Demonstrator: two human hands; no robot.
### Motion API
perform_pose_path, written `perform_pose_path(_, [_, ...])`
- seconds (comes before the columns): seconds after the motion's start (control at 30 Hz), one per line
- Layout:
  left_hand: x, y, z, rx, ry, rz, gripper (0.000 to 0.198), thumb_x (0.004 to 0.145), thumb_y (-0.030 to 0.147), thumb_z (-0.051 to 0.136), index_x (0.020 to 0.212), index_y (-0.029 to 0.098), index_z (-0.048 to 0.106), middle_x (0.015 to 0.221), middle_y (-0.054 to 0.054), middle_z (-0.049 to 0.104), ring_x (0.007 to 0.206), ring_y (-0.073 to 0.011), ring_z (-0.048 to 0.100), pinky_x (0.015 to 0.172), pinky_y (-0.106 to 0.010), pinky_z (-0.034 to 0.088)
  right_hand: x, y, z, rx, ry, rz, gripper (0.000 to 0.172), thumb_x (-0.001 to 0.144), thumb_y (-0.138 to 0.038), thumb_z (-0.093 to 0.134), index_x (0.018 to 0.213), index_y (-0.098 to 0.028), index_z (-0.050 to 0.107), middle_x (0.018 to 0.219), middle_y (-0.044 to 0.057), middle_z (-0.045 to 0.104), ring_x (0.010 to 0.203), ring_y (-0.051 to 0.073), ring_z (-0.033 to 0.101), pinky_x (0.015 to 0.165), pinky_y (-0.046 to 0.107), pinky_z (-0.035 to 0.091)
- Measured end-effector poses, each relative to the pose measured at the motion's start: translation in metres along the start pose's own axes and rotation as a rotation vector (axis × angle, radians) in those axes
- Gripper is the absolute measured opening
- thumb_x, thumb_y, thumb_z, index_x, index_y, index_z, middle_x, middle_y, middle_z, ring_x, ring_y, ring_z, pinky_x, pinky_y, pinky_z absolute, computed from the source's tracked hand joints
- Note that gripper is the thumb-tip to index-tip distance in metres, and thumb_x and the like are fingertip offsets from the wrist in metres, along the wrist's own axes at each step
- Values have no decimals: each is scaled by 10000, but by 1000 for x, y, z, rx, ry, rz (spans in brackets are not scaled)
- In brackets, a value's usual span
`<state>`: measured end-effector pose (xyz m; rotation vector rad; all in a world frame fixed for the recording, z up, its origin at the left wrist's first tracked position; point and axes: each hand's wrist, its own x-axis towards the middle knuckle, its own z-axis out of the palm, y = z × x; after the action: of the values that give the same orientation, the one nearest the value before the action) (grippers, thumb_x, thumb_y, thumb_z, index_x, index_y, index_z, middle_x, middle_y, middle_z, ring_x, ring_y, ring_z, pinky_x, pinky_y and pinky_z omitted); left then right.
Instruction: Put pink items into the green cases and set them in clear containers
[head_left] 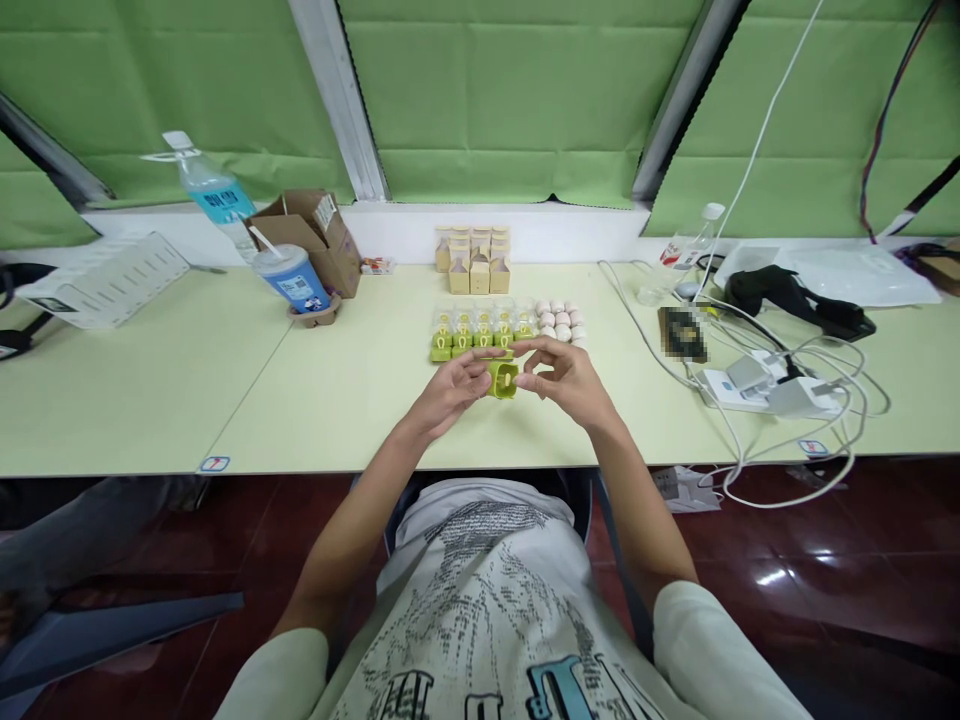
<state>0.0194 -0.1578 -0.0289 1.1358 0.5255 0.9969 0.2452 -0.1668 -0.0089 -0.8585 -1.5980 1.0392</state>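
A small yellow-green plastic holder (502, 380), hollow and roughly square, is held just above the table's front half. My left hand (454, 390) is closed on its left side, with the forefinger stretched along the top. From the right, my right hand (568, 380) has its thumb at the holder's right edge and its curved forefinger over the top. Just behind my hands stand several green holders with clear plastic tops (442, 340) in rows, partly covered by my fingers. To their right sit several pale round balls (561, 318).
Small tan cardboard boxes (478, 270) stand at the back. On the left are a blue cup (296, 280), an open brown box (319, 235), a bottle (217, 195) and a white case (109, 280). White cables and a power strip (739, 390) spread on the right.
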Motion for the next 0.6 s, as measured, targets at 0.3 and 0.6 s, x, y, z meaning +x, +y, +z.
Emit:
perform_pose_path(0.3, [0,-3,-3,24,-14,5,572,758,436,1005,1181,191,710,998,-69,810,857,-171,759,838,-288,556,3,4,6,180,-134,151,496,670,-462,1025,1025,-214,783,992,52,707,813,160,623,484,213,468])
perform_pose_path(0.6, [3,-11,-5,68,-30,-16,587,717,451,1025,1145,176,732,1074,-114,831,915,-208,784,851,-317,588,3,5,7,170,-140,169,489,620,-407,1039,941,-208,728,888,1,640,781,141,558,569,235,477])
